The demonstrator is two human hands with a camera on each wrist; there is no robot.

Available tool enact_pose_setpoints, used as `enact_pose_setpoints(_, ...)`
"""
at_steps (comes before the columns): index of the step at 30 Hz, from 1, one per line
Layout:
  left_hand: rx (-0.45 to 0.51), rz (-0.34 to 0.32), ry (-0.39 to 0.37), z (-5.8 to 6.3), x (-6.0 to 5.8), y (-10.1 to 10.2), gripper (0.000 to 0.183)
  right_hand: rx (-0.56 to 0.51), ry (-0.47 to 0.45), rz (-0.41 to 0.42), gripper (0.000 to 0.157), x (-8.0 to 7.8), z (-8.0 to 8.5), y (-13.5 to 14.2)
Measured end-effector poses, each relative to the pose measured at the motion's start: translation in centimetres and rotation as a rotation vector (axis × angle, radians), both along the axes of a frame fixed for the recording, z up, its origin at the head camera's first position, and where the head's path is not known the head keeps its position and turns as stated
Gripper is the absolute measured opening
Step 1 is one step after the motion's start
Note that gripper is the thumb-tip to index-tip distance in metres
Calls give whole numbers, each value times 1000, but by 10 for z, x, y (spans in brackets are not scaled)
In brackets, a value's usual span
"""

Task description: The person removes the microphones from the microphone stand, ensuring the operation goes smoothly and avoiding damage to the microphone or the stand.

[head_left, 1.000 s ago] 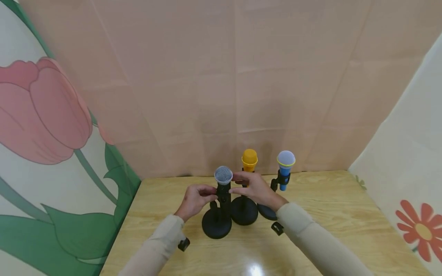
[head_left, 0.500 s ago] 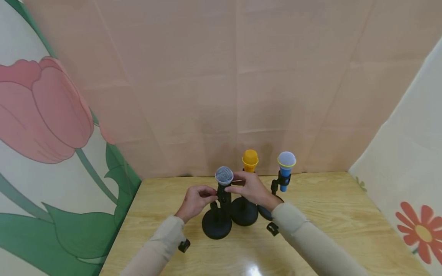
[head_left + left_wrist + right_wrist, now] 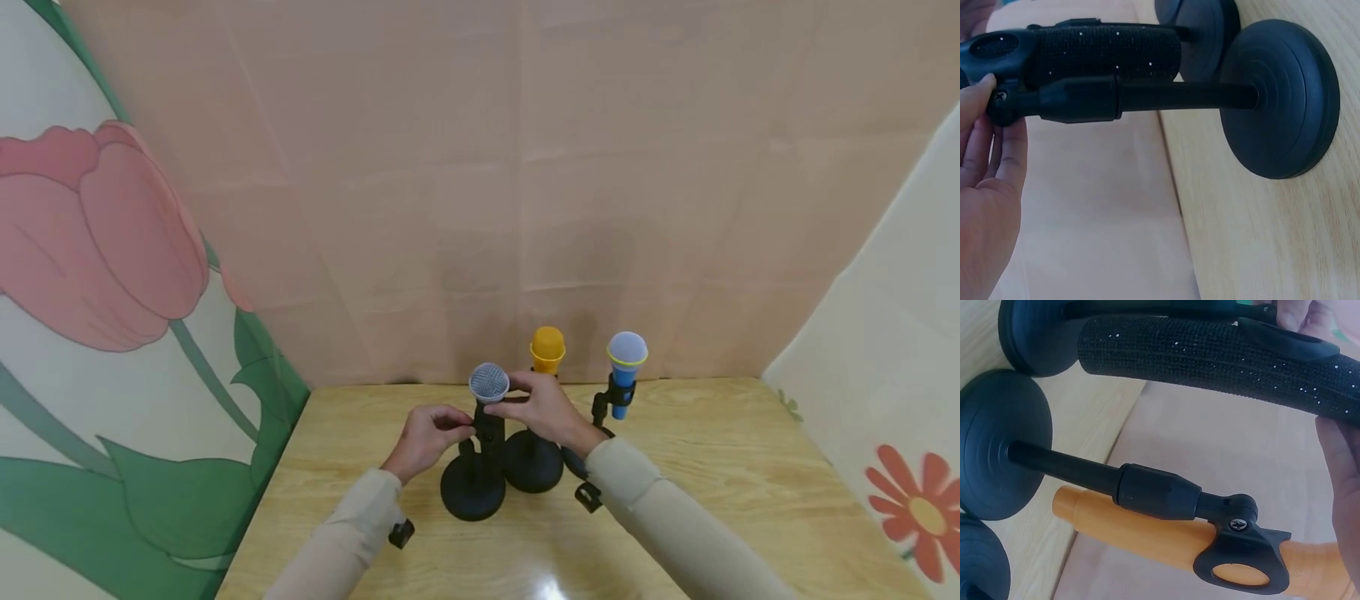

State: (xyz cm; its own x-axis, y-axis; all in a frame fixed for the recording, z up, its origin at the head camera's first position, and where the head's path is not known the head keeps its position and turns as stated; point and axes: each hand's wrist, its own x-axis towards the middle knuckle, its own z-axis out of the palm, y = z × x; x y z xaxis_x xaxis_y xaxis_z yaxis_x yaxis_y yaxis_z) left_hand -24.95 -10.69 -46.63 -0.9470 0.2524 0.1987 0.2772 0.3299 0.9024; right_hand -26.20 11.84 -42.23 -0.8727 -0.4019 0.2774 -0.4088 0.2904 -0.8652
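A black speckled microphone (image 3: 1197, 359) with a silver mesh head (image 3: 489, 382) sits in the clip of a black desk stand (image 3: 1166, 97). My left hand (image 3: 426, 442) pinches the joint of the stand's clip (image 3: 1002, 103) between thumb and fingers. High on the microphone, just below the mesh head, my right hand (image 3: 549, 410) holds the handle from the right, thumb toward me. In the right wrist view the handle slants through the clip, its lower end beside the stand's pole. The round base (image 3: 472, 492) stands on the table.
Right behind my right hand, an orange microphone (image 3: 548, 348) stands in a second black stand (image 3: 1154, 490). Farther right is a blue microphone (image 3: 626, 362) with a pale head, in a third stand. The wooden table (image 3: 690, 492) ends at a pinkish draped backdrop (image 3: 420, 208).
My right thumb has shifted leftward across the front of the microphone, just under its head, and the right wrist has turned slightly inward. The left hand keeps its hold on the clip joint.
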Motion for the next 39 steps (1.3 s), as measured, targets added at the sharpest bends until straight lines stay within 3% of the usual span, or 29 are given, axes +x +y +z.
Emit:
enact_pose_setpoints(7,7,-28,-4,-6,-8,-4,8,39,21,-4,38,-2,0,0)
enact_pose_setpoints(39,-55,-49,19,-1,-9,-5,5,13,17,59,42,-7,-1,0)
